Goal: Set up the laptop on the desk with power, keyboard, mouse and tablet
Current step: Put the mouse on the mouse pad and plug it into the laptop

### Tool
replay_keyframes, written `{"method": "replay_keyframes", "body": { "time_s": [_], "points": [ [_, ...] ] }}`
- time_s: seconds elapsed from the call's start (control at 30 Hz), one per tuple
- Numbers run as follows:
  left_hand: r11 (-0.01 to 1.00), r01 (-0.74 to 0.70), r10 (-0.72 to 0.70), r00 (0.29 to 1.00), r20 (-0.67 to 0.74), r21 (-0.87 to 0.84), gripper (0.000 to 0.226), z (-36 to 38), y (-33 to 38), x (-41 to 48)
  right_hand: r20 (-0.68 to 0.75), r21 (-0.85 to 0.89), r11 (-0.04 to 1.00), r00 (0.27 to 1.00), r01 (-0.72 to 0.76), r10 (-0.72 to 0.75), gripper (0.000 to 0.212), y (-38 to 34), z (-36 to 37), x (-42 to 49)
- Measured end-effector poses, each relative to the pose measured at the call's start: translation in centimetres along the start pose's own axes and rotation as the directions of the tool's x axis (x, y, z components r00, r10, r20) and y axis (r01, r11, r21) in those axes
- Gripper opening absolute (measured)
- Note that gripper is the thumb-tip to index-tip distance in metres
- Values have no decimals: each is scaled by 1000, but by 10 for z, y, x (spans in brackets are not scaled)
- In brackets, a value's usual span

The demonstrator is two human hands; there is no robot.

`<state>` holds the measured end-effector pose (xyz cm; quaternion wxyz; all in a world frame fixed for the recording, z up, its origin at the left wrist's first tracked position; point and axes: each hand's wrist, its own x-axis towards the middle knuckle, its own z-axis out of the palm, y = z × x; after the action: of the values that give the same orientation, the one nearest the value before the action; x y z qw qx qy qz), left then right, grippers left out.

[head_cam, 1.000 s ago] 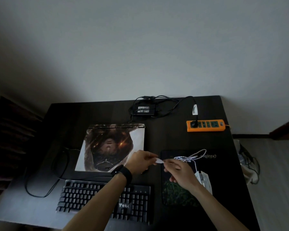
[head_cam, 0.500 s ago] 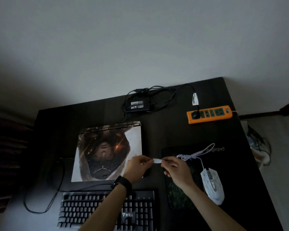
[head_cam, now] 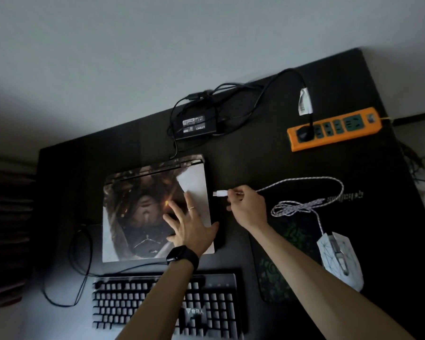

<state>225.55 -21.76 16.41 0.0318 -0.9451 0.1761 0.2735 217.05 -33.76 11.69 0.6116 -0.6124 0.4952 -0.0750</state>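
Risk: right hand pinching mouse plug may miss the port if laptop slides under flat left hand.

White plug beside closed laptop

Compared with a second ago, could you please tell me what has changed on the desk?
The left hand let go of the white mouse plug and moved left onto the closed laptop, where it now lies flat on the lid. The right hand kept hold of the plug and now points it at the laptop's right edge, not yet inserted. The mouse, keyboard, power strip and adapter stayed put.
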Motion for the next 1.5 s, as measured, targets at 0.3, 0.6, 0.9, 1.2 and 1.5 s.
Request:
{"method": "replay_keyframes", "body": {
  "time_s": [0.3, 0.6, 0.9, 1.2, 1.5],
  "points": [
    [997, 0, 2, 1000, -29, 72, 122, -1, 7, 2, 93, 188, 979, 994, -75, 58, 10, -15, 6, 17],
    [999, 13, -12, 1000, -28, 40, 122, -7, 2, -2, 163, 222, 969, 984, -107, 71, 9, -17, -2, 9],
    [997, -71, 71, 997, -40, -7, 119, -54, -23, -20, 188, 324, 942, 982, -87, 26, 10, -37, 8, -30],
    [990, -134, 130, 989, -75, -49, 117, -84, -39, -34, 180, 94, 992, 978, 87, -102, 13, -62, 2, -68],
    [979, -179, 169, 980, -108, -95, 114, -94, -46, -36, 195, 189, 982, 979, 14, -52, 10, -59, 2, -72]
  ]
}}
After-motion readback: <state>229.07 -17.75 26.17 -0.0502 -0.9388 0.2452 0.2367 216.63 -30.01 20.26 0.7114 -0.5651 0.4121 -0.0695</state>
